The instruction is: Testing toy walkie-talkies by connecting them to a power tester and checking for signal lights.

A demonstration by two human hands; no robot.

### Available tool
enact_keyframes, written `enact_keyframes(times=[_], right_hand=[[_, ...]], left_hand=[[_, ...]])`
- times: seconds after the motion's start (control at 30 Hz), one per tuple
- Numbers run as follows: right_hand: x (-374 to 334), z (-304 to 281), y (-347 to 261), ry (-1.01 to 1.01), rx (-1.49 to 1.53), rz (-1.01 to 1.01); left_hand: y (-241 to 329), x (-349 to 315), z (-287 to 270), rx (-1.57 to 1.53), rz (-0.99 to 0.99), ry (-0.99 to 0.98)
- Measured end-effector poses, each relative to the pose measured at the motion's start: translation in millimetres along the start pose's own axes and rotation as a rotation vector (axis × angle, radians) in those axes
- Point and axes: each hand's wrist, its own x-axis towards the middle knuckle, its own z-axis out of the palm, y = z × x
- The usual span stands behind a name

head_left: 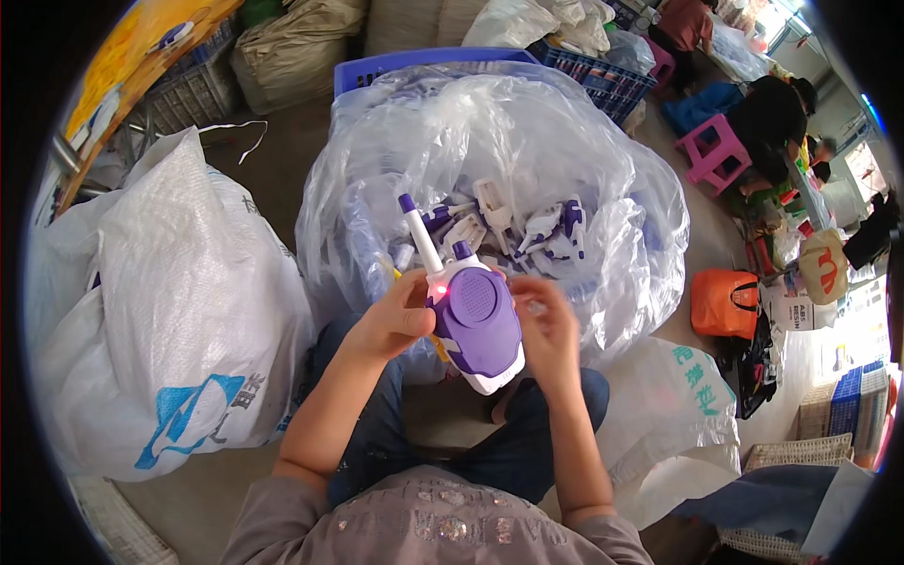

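A white and purple toy walkie-talkie (482, 325) is held in front of me, over my lap. Its white antenna with a purple tip slants up to the left, and a small red light glows near the antenna's base. My left hand (400, 315) is closed around its left edge, thumb on the front. By the right edge is my right hand (546, 325), its fingers bent but smeared by motion; whether they touch the toy I cannot tell. Beyond both hands, several white and purple toy parts (494, 207) lie inside a large clear plastic bag (603, 179).
The clear bag lines a blue crate (433, 61). A full white woven sack (188, 311) stands at my left, and another white sack (650, 414) lies at my right. Farther right are an orange bag (725, 303), a pink stool (713, 151) and people seated at work.
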Motion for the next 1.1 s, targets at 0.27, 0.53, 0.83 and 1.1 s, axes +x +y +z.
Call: enact_keyframes(times=[0.27,0.53,0.83,1.1], right_hand=[[-20.6,-15.2,-44.7,0.1,-0.535,-0.841],[-15.6,-3.9,-34.8,0.003,-0.448,-0.802],[-19.8,1.9,-30.7,0.219,0.316,-0.498],[-23.4,19.0,-12.0,-0.447,1.295,0.185]], left_hand=[[8.7,-0.5,15.9,0.016,-0.076,0.101],[8.3,-0.1,14.0,0.057,-0.076,0.069],[15.2,6.0,19.1,-0.027,0.043,-0.048],[10.9,14.4,33.0,-0.204,0.241,-0.199]])
